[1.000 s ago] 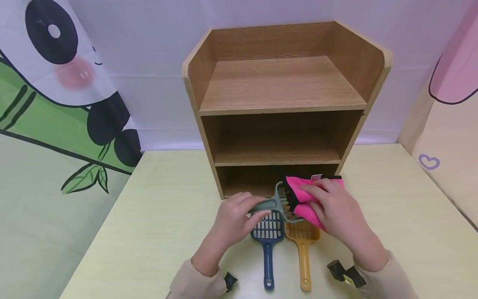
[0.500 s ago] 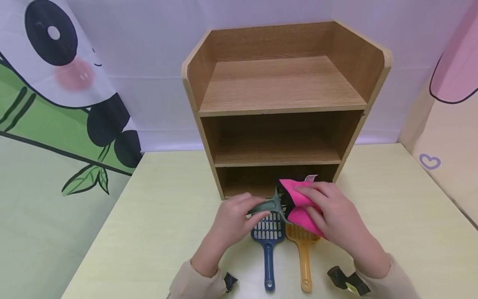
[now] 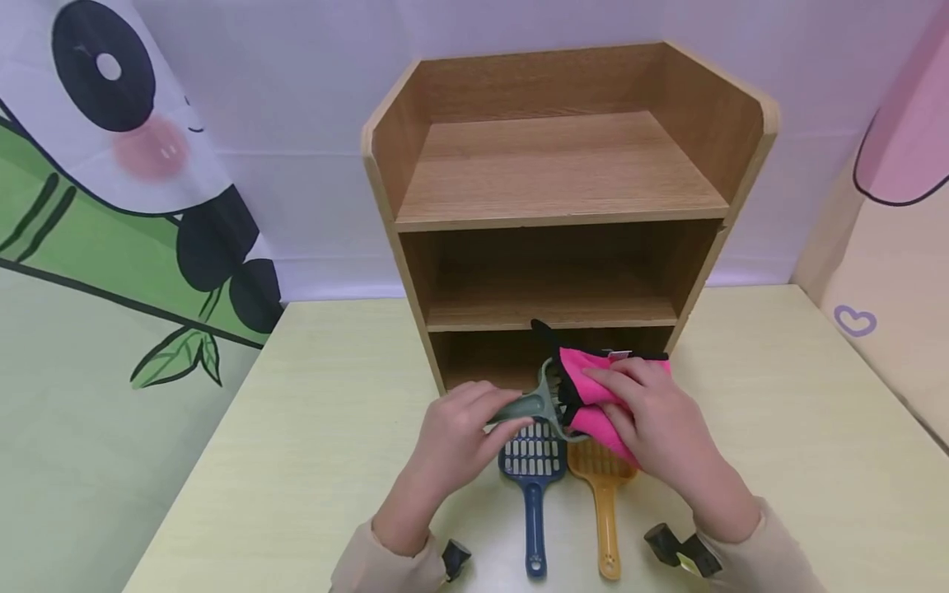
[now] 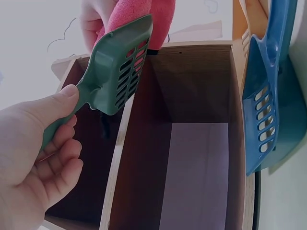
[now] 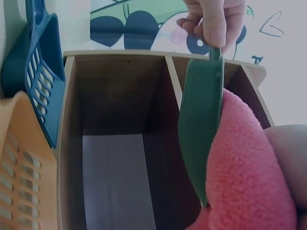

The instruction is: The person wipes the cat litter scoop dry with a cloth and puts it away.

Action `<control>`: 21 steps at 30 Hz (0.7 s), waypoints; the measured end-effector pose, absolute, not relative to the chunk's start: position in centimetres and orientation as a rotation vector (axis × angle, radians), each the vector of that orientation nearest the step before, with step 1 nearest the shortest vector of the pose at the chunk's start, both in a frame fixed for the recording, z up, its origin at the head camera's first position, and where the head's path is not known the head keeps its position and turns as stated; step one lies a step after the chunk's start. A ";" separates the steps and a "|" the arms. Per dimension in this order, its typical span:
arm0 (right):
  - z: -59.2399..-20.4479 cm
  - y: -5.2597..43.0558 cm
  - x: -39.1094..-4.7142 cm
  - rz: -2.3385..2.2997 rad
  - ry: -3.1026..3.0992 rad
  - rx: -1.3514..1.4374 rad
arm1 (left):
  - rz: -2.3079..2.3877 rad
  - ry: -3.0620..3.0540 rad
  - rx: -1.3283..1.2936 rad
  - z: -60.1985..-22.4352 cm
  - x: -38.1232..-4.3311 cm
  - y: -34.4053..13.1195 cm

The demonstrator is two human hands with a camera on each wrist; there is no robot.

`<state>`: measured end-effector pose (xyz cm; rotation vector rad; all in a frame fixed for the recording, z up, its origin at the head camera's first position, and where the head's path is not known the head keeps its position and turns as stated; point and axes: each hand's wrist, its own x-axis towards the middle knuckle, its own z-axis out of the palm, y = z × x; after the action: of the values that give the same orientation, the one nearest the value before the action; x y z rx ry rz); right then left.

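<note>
My left hand (image 3: 460, 432) pinches the handle of a grey-green slotted litter scoop (image 3: 530, 405), held sideways above the table. In the left wrist view, thumb and fingers close round the handle of that scoop (image 4: 103, 62). A pink cloth with black edging (image 3: 582, 379) is gripped in my right hand (image 3: 660, 420) and pressed over the scoop's slotted head, hiding much of it. In the right wrist view the fluffy cloth (image 5: 249, 177) lies against the scoop's side (image 5: 199, 110). Below lie a blue litter scoop (image 3: 534, 473) and an orange one (image 3: 604, 502), side by side.
A wooden shelf unit (image 3: 559, 216) with an open top and two compartments below stands at the back of the pale table (image 3: 311, 461). A printed cloth backdrop (image 3: 311, 148) hangs behind it.
The pink cloth shifts a little left, then back up and away over the scoop's head; a black corner of it now sticks up. The left hand and both lying scoops stay nearly still.
</note>
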<state>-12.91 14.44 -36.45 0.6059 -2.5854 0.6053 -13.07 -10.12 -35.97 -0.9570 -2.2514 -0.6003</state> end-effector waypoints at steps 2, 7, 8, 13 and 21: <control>-36.3 14.7 -13.0 0.599 -2.585 0.586 | -0.602 -2.243 -0.952 -35.9 -13.0 -10.2; -36.3 15.3 -13.2 0.611 -2.556 0.533 | -0.603 -2.240 -0.937 -35.7 -13.1 -10.6; -36.3 15.5 -13.2 0.618 -2.546 0.526 | -0.599 -2.240 -0.933 -35.7 -13.1 -10.6; -36.5 16.2 -13.5 0.656 -2.517 0.471 | -0.579 -2.242 -0.896 -35.5 -13.3 -11.1; -35.7 17.7 -13.7 0.850 -2.519 0.388 | -0.633 -2.223 -0.840 -34.6 -13.2 -12.8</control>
<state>-13.71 17.71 -35.71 0.3881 -2.5192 0.8503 -13.25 -12.84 -34.65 -0.8404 -2.2234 -0.6330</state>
